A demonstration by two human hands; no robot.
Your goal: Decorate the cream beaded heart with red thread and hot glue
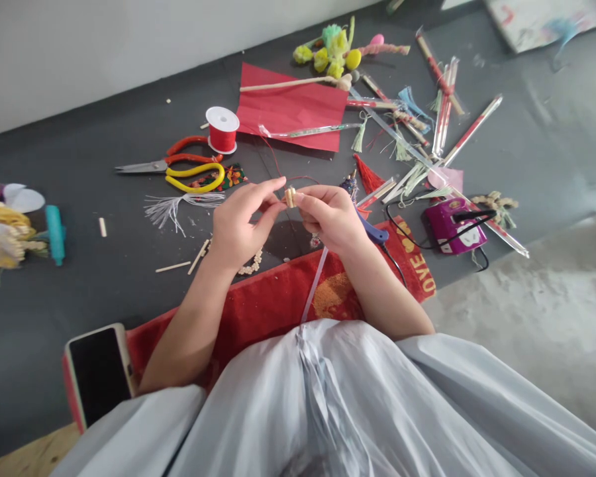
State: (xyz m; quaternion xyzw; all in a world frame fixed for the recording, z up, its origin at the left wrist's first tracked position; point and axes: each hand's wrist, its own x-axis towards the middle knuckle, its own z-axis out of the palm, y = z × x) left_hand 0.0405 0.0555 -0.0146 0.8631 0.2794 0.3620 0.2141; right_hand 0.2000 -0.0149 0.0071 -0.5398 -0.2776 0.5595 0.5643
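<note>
In the head view, a small pale bundle of short wooden pieces (pixel 291 197) is held up between my two hands. My right hand (pixel 332 215) pinches it between thumb and fingers. My left hand (pixel 243 222) grips its left edge at the thumb tip, with the index finger stretched above. A thin red cord (pixel 302 177) curves behind the fingertips. Under my left wrist lies a string of pale beads (pixel 251 264), partly hidden. A blue-handled tool (pixel 375 232) with a black cable lies behind my right hand, mostly covered by it.
Orange-and-yellow scissors (pixel 179 165), a red thread spool (pixel 222 129) and red paper (pixel 293 109) lie beyond my hands. Wrapped sticks and tassels (pixel 412 146) are scattered at right near a purple box (pixel 454 225). A phone (pixel 99 374) rests at lower left, beside a red cloth (pixel 263 298).
</note>
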